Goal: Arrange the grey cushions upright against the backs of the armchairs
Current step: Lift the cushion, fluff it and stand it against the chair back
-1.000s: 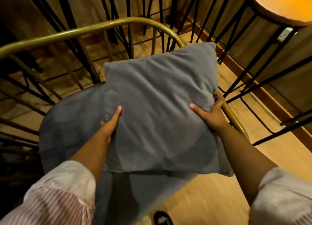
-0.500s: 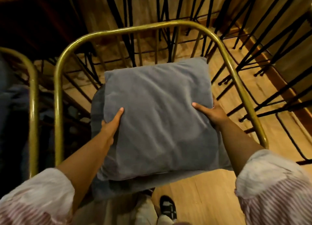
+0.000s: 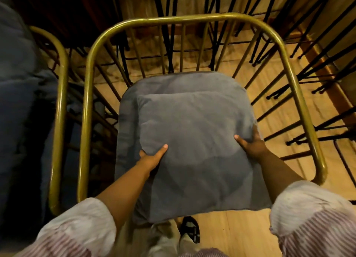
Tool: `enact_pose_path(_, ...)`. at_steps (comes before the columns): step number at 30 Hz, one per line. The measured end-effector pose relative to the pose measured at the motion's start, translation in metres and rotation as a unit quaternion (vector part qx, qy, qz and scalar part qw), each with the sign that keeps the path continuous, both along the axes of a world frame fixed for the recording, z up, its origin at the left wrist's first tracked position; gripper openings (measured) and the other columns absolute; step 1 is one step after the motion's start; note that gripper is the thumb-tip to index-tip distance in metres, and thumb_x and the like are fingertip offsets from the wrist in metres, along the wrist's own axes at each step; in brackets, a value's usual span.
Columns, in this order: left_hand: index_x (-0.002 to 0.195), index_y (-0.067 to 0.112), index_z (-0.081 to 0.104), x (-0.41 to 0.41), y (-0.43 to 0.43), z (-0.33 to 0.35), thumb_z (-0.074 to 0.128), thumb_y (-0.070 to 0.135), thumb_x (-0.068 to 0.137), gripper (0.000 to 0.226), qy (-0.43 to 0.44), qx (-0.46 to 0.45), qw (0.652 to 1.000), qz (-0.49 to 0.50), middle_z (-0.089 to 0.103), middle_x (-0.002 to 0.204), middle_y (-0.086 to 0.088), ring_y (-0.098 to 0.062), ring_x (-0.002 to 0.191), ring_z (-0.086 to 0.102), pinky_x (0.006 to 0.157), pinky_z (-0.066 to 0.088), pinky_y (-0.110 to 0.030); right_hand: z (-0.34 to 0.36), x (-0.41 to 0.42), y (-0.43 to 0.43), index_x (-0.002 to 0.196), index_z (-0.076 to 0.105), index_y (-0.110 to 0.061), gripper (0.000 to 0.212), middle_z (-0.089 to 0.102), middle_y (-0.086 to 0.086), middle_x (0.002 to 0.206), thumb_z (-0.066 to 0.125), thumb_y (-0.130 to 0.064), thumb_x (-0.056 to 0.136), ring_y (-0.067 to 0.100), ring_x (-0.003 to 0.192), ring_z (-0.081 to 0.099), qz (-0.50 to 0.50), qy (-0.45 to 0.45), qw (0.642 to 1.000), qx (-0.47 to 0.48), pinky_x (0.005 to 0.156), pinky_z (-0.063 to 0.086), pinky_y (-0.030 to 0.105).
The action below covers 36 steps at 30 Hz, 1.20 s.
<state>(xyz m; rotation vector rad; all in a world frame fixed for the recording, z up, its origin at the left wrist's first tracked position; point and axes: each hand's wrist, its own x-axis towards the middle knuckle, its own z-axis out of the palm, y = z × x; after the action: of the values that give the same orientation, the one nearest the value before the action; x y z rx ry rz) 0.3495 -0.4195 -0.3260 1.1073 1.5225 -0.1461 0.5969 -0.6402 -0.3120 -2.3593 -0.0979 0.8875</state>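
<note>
A grey cushion (image 3: 194,139) lies over the grey seat pad (image 3: 127,110) of an armchair with a curved brass frame (image 3: 185,18). My left hand (image 3: 152,157) grips the cushion's near left edge, thumb on top. My right hand (image 3: 252,144) holds its right edge. The cushion's far edge points toward the chair's back rails; its near part overhangs the seat front. Whether it rests fully on the seat is hard to tell.
A second brass-framed armchair (image 3: 59,95) with grey upholstery (image 3: 15,68) stands close on the left. Black metal legs (image 3: 316,64) of stools crowd the wooden floor (image 3: 231,229) behind and right. My shoe (image 3: 189,229) is below the seat front.
The view has swung so the whole chair frame is centred. The cushion has come down from a raised tilt to lie lower over the seat pad, both hands still gripping its sides.
</note>
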Motion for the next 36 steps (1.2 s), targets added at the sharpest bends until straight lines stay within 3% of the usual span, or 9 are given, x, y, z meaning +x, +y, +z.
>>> enact_pose_path(2, 0.154, 0.02, 0.007, 0.001, -0.003, -0.003, 0.072, 0.069, 0.051, 0.131, 0.005, 0.004, 1.0, -0.012, 0.02, 0.159, -0.012, -0.037, 0.143, 0.028, 0.117, 0.028, -0.05, -0.007, -0.009, -0.002, 0.153, 0.0, -0.032, 0.091, 0.017, 0.018, 0.16, 0.058, -0.054, 0.086, 0.04, 0.143, 0.026, -0.017, -0.009, 0.999, -0.032, 0.115, 0.026, 0.044)
enact_pose_path(7, 0.153, 0.031, -0.004, 0.001, -0.009, 0.014, 0.068, 0.054, 0.076, 0.107, 0.003, 0.065, 0.995, -0.07, 0.021, 0.157, -0.02, -0.041, 0.14, 0.031, 0.114, 0.031, -0.049, -0.004, -0.027, 0.004, 0.153, 0.003, -0.034, 0.075, 0.012, 0.021, 0.16, 0.036, -0.062, 0.091, 0.042, 0.145, 0.019, 0.009, -0.073, 0.991, -0.11, 0.117, 0.021, 0.055)
enact_pose_path(13, 0.152, 0.013, 0.02, -0.015, -0.017, 0.065, 0.068, 0.043, 0.081, 0.09, -0.082, 0.097, 0.979, -0.162, 0.029, 0.156, -0.013, -0.028, 0.142, 0.034, 0.115, 0.033, -0.041, 0.028, -0.072, 0.043, 0.15, 0.028, -0.024, 0.073, 0.024, 0.025, 0.156, 0.036, -0.065, 0.089, 0.044, 0.143, 0.021, 0.135, -0.08, 0.984, -0.087, 0.117, 0.022, 0.053)
enact_pose_path(17, 0.14, 0.008, 0.043, -0.048, -0.008, 0.111, 0.067, 0.052, 0.078, 0.08, -0.08, 0.179, 0.964, -0.179, 0.047, 0.144, -0.012, -0.027, 0.133, 0.046, 0.11, 0.036, -0.031, 0.058, -0.116, 0.089, 0.129, 0.058, -0.01, 0.108, 0.056, 0.023, 0.135, 0.005, -0.085, 0.072, 0.039, 0.13, 0.047, 0.253, -0.052, 0.966, 0.001, 0.109, 0.037, 0.04)
enact_pose_path(21, 0.136, 0.008, 0.049, -0.111, 0.028, 0.148, 0.063, 0.032, 0.089, 0.055, -0.041, 0.29, 0.931, -0.217, 0.051, 0.141, -0.014, -0.024, 0.131, 0.047, 0.103, 0.032, -0.022, 0.108, -0.18, 0.157, 0.114, 0.066, -0.003, 0.046, 0.066, 0.022, 0.123, 0.041, -0.038, 0.099, 0.032, 0.12, 0.058, 0.31, -0.003, 0.947, 0.082, 0.1, 0.042, 0.034)
enact_pose_path(25, 0.136, 0.006, 0.05, -0.193, 0.079, 0.177, 0.064, 0.03, 0.088, 0.056, -0.022, 0.36, 0.92, -0.156, 0.052, 0.138, -0.014, -0.027, 0.131, 0.046, 0.105, 0.031, -0.024, 0.135, -0.248, 0.23, 0.113, 0.067, -0.004, 0.038, 0.068, 0.017, 0.116, 0.045, -0.032, 0.099, 0.025, 0.113, 0.061, 0.363, -0.008, 0.916, 0.168, 0.095, 0.042, 0.031)
enact_pose_path(28, 0.133, 0.002, 0.052, -0.262, 0.129, 0.188, 0.068, 0.028, 0.085, 0.057, -0.016, 0.401, 0.912, -0.085, 0.055, 0.134, -0.018, -0.03, 0.129, 0.048, 0.105, 0.034, -0.029, 0.154, -0.307, 0.286, 0.095, 0.069, -0.008, 0.032, 0.065, 0.008, 0.088, 0.045, -0.028, 0.1, 0.013, 0.087, 0.056, 0.384, 0.012, 0.9, 0.206, 0.079, 0.038, 0.027)
enact_pose_path(32, 0.133, -0.003, 0.049, -0.349, 0.203, 0.195, 0.067, 0.014, 0.086, 0.054, 0.013, 0.412, 0.911, -0.012, 0.051, 0.135, -0.024, -0.035, 0.128, 0.048, 0.106, 0.034, -0.033, 0.146, -0.385, 0.367, 0.129, 0.056, -0.001, 0.046, 0.061, 0.014, 0.129, 0.049, -0.034, 0.097, 0.019, 0.122, 0.054, 0.365, 0.049, 0.904, 0.217, 0.094, 0.036, 0.019)
enact_pose_path(36, 0.143, 0.013, 0.042, -0.429, 0.287, 0.183, 0.058, 0.048, 0.081, 0.073, 0.063, 0.379, 0.923, -0.021, 0.043, 0.147, -0.017, -0.035, 0.137, 0.039, 0.111, 0.034, -0.052, 0.127, -0.448, 0.437, 0.146, 0.036, -0.011, 0.107, 0.045, 0.01, 0.149, 0.062, -0.077, 0.064, 0.03, 0.136, 0.044, 0.269, 0.085, 0.942, 0.184, 0.115, 0.032, 0.041)
